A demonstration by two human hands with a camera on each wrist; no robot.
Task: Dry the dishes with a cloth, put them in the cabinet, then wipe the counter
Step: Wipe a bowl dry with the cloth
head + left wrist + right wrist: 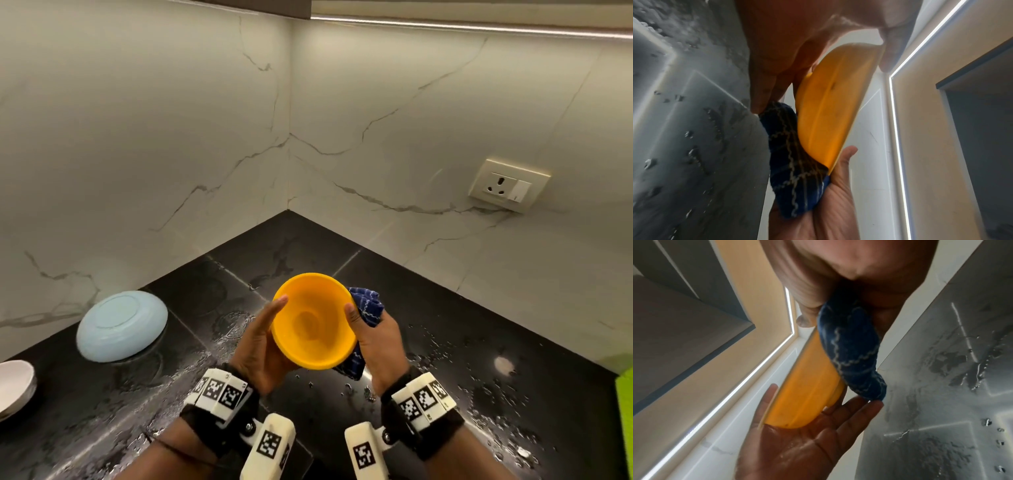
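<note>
left hand (260, 346) cups the yellow bowl (313, 322) from its own side: thumb lies along the rim, fingers spread fairly straight under the outer wall, palm wet in the right wrist view. right hand (376, 342) is on the opposite side, thumb hooked over the rim, fingers curled round a dark blue cloth (367, 305) with pale wavy stripes, pressing it against the bowl's outer wall. cloth is bunched; one end sticks up past the rim, the other hangs below the bowl's base. in the left wrist view the cloth sits between the right palm and the bowl's underside, touching both. bowl is held above the counter (462, 359), tilted with its opening toward the camera; inside looks bare, a faint sheen at the bottom. counter is black, tiled, with water drops and smeared wet patches scattered on both sides of the hands. a pale blue plate (121, 325) lies upside down on the counter to the left, near the marble wall, well apart from the bowl. white dishes (15, 385) show partly at the left edge. a wall socket (507, 185) is on the right-hand wall. a green object (624, 394) is cut off at the right edge; cannot tell what it is.
</note>
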